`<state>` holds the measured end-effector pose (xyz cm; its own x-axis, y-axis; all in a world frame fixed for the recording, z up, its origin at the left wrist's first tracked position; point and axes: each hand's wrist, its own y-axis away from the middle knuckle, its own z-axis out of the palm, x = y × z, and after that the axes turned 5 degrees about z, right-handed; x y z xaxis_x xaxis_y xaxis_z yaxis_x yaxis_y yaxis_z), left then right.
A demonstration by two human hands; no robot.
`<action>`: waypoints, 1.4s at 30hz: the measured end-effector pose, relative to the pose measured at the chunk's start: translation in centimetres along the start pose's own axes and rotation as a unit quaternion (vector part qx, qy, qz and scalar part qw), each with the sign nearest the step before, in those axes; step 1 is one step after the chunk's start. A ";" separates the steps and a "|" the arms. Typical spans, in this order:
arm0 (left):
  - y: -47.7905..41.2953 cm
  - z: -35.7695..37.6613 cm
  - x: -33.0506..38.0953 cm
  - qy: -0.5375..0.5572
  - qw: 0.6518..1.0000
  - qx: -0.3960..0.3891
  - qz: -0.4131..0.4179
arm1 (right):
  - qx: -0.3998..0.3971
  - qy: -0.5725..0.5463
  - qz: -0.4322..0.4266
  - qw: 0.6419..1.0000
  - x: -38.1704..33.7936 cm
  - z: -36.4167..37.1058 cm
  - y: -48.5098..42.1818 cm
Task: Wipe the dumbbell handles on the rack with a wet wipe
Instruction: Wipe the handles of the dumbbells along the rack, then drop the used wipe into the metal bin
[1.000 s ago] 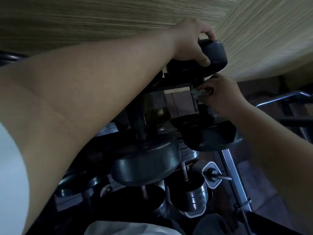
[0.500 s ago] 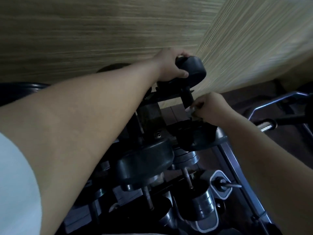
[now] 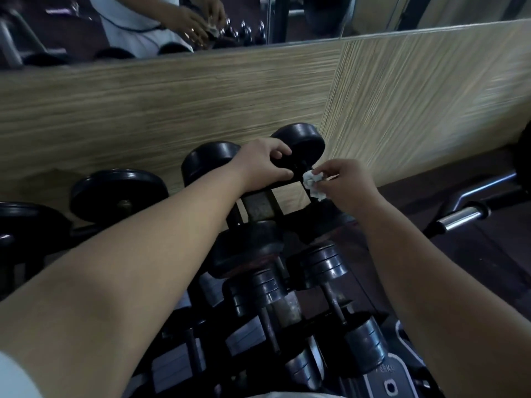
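A black dumbbell (image 3: 304, 142) lies at the right end of the rack's top tier (image 3: 260, 206), near the wooden wall. My left hand (image 3: 263, 163) grips the rack's top bar beside that dumbbell's far head. My right hand (image 3: 343, 182) pinches a crumpled white wet wipe (image 3: 312, 182) and holds it against the dumbbell's short handle, most of which is hidden behind the wipe and fingers.
More black dumbbells (image 3: 119, 191) sit along the top tier to the left. Chrome-plated dumbbells (image 3: 323, 265) fill the lower tiers below my arms. A barbell end (image 3: 459, 218) juts in at the right. A mirror (image 3: 172, 21) above the wooden wall (image 3: 172, 104) reflects my hands.
The view has tilted up, so the mirror and more of the rack show. My left hand slid off the dumbbell head onto the bar. The wipe is now visible in my right hand.
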<state>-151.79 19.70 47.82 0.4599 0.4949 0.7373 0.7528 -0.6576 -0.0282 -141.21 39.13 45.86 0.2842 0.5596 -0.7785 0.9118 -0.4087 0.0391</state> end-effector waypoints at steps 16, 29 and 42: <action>11.2 -0.6 9.7 -0.174 0.981 -0.080 -0.037 | -0.029 0.016 -0.053 0.998 0.7 -7.4 8.4; 8.2 4.4 13.2 -0.282 0.920 -0.274 0.003 | 0.064 0.062 0.050 0.995 4.0 -11.8 15.7; 8.2 11.2 17.3 -0.283 0.848 -0.391 0.216 | 0.244 0.146 0.245 0.927 7.8 -12.9 31.3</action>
<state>-132.39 29.26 52.79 0.9330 0.1591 0.3228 0.0149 -0.9133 0.4071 -106.64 39.99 49.07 0.7624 0.3626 -0.5360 0.4290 -0.9033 -0.0009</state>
